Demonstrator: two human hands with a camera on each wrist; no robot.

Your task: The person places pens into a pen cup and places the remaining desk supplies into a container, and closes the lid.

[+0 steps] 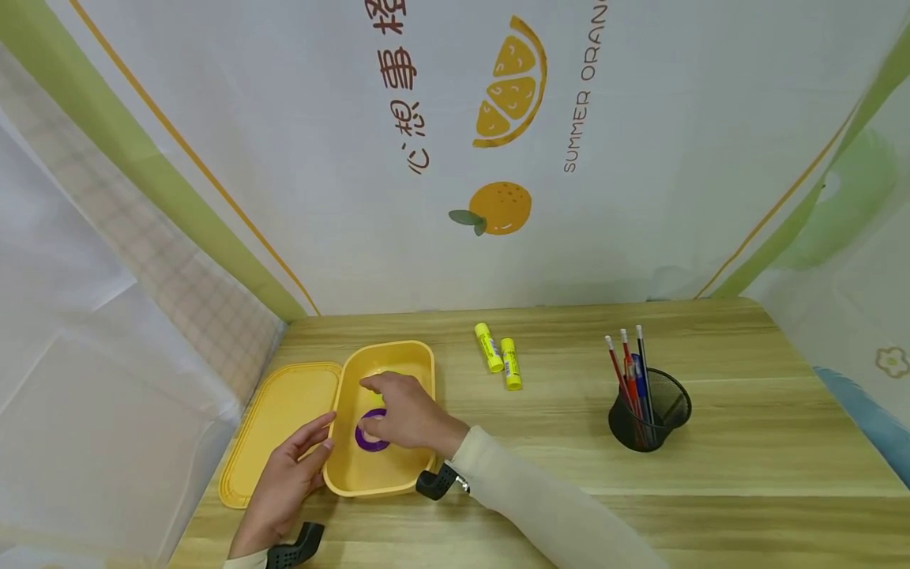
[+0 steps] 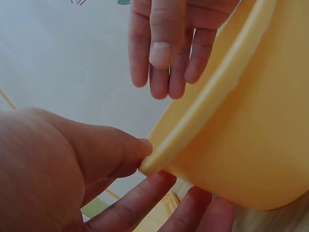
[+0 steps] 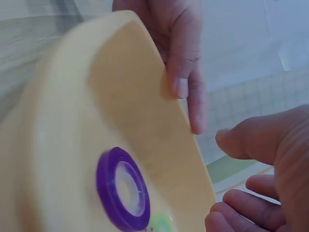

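A yellow plastic box stands on the table, its mouth upward. At its left rim my left hand pinches the edge, the thumb on the rim and fingers against the outer wall, as the left wrist view shows. Over the box's inside hovers my right hand, thumb and fingers apart with nothing between them. Below it lies a purple tape roll, partly hidden by the hand in the head view. Beside the roll is a yellow-green item, mostly covered or cut off.
A flat yellow lid lies left of the box. Two yellow glue sticks lie behind it to the right. Farther right, a black mesh pen cup leans, holding several pencils and pens. A printed white curtain hangs behind the wooden table.
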